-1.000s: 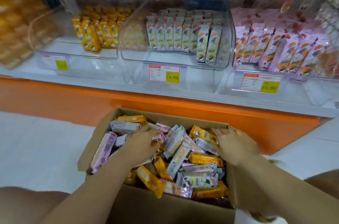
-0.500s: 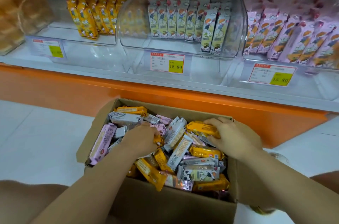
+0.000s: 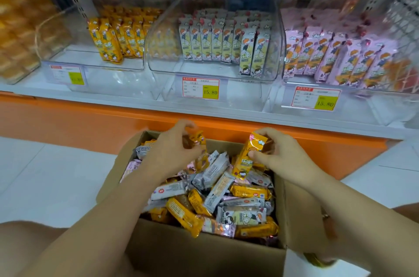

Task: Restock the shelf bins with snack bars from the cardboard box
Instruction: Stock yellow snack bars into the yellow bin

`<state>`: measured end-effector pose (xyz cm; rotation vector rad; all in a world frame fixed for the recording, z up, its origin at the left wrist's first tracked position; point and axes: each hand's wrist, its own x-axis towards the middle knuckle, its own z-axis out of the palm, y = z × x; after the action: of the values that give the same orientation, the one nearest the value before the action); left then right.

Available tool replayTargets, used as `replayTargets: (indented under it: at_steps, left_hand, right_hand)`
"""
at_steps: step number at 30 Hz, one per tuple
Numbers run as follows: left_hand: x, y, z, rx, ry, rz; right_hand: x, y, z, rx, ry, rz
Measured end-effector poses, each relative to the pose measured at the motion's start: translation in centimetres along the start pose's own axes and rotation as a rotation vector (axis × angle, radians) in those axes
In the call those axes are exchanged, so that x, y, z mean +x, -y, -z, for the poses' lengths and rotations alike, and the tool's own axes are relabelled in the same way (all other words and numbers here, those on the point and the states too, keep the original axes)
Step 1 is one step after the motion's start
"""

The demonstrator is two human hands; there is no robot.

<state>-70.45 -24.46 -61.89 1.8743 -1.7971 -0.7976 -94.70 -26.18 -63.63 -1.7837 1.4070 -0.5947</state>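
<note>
Hovering over the brown cardboard box (image 3: pixel 204 254), left hand (image 3: pixel 173 154) and right hand (image 3: pixel 280 158) each pinch an orange foil-wrapped snack bar (image 3: pixel 247 158); loose fingertip grips could drop one short of the clear plastic shelf bin (image 3: pixel 74 58).

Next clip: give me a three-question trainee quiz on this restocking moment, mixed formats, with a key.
1. True or false: the right hand grips an orange bar.
2. Which shelf bin stocks orange bars? A left, B middle, C right.
3. Fill in: the middle price tag reads ____.
Key: 1 true; 2 A, the left bin; 3 15.80.
</note>
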Motion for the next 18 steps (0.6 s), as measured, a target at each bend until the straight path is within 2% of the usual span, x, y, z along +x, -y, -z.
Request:
replayTargets:
  at_steps: [3, 7, 9, 11, 13, 16, 18]
  left_hand:
    - [-0.4, -1.1, 0.6, -0.229, 0.037, 0.081]
    - [-1.0, -2.0, -0.4, -0.913, 0.165, 0.287]
    - [-1.2, -2.4, -1.0, -1.031, 0.228, 0.286]
    - [-1.4, -2.8, -1.7, -1.002, 0.310, 0.249]
    - [-1.7, -3.4, -2.0, -0.871, 0.406, 0.194]
    - [-1.5, -4.7, -2.3, -0.572, 0.445, 0.058]
    - [-1.0, -5.7, -2.3, -0.462, 0.456, -0.025]
  right_hand:
    - [-0.4, 1.2, 1.1, 0.065, 0.100, -0.006]
    - [-1.3, 2.2, 2.7, 0.176, 0.138, -0.078]
    - [-1.5, 2.3, 3.2, 0.314, 0.134, -0.158]
    - [-1.6, 2.3, 3.4, 0.492, 0.108, -0.230]
    - [-1.7, 2.4, 3.6, 0.614, 0.089, -0.268]
    - [-1.9, 2.7, 3.8, 0.646, 0.096, -0.259]
    - [-2.0, 2.8, 4.0, 0.605, 0.100, -0.203]
